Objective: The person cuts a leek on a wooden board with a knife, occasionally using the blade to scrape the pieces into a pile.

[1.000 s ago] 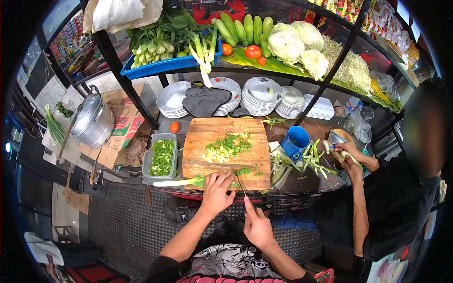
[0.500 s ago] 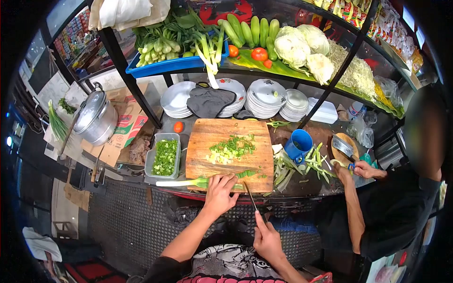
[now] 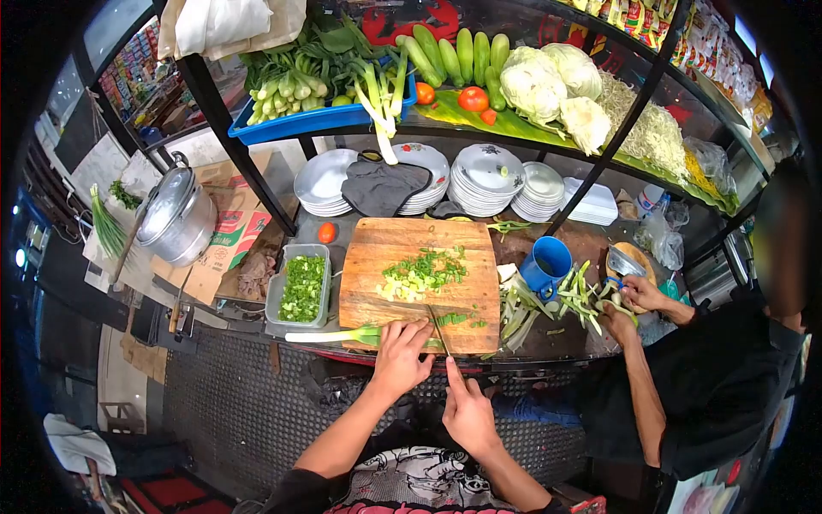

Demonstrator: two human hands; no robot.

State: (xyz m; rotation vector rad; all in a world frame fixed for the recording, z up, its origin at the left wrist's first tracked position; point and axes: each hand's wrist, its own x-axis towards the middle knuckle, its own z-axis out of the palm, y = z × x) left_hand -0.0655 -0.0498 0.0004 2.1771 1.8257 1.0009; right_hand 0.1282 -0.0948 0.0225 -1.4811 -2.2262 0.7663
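Note:
On the wooden cutting board [image 3: 368,283] my left hand [image 3: 401,349] presses down a leek or thick green onion [image 3: 330,335], fingers curled over its green end. Its white end sticks out past the board's left edge. My right hand [image 3: 469,415] grips a knife [image 3: 441,334], whose blade stands right beside my left fingertips, over the cut end. Freshly cut green pieces [image 3: 454,319] lie just right of the blade. Farther up the board is a loose heap of chopped green onion [image 3: 421,272]. A clear plastic tub [image 3: 300,287] of chopped greens stands left of the board.
Right of the board are a blue mug [image 3: 545,264] and peelings [image 3: 518,317]. Beyond them a co-worker's hands [image 3: 629,313] peel a vegetable. Stacked plates [image 3: 485,176] and a tomato [image 3: 327,232] sit behind. Overhead, a shelf holds a blue tray [image 3: 321,124] and cabbages [image 3: 535,86].
The knife has moved left and up against my left fingertips, its blade now more across the board. My left hand stays on the stalk. The co-worker's hands have shifted slightly.

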